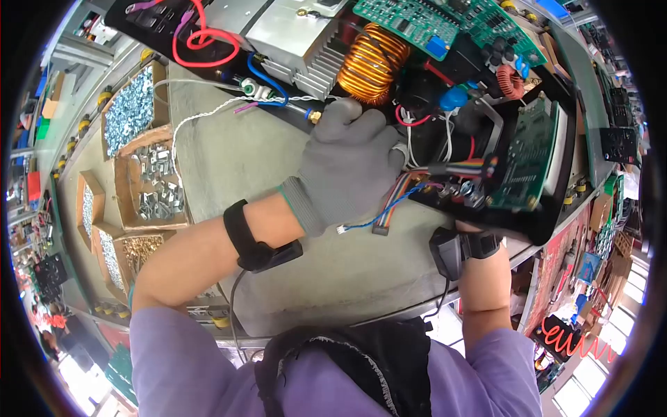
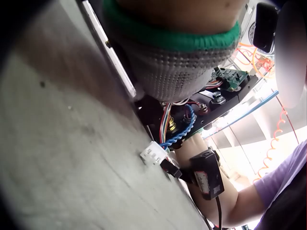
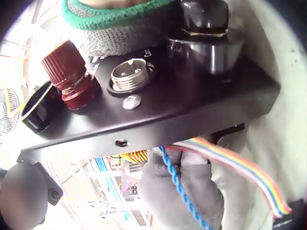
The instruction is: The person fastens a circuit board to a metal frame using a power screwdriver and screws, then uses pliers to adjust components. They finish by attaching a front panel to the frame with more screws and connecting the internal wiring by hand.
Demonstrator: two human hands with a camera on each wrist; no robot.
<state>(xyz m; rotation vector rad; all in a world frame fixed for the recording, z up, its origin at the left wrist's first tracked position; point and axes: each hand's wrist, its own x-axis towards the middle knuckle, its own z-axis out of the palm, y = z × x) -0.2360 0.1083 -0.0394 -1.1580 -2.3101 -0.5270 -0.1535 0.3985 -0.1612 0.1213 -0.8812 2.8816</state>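
Purple sleeves fill the bottom of the head view, and both arms run up and away to the black chassis (image 1: 538,226) lying across the far side of the tabletop (image 1: 236,160). Left hand (image 1: 347,167), grey-gloved, is right on top of the action: knuckles up, fingers curled down into the chassis just below the copper coil (image 1: 373,62). The tips are buried among the wiring, so I cannot tell whether they pinch anything. Spilling out towards the person, just beside that hand, come the ribbon cable (image 1: 396,201) and the blue twisted wire (image 1: 379,219), whose white connector (image 2: 152,154) lies loose on the tabletop. Chassis long axis runs from upper left to lower right in the head view, its near end hanging over the tabletop's edge. Right hand (image 3: 120,24) comes up from below at that overhanging end, against the front panel (image 3: 158,110) beside the red terminal (image 3: 69,72). Only the glove cuff shows, so its fingers I cannot read either. Judging by that, the left hand is the nearer to the wiring, which lies ahead of and under its fingers, while the right looks to be steadying the panel end.
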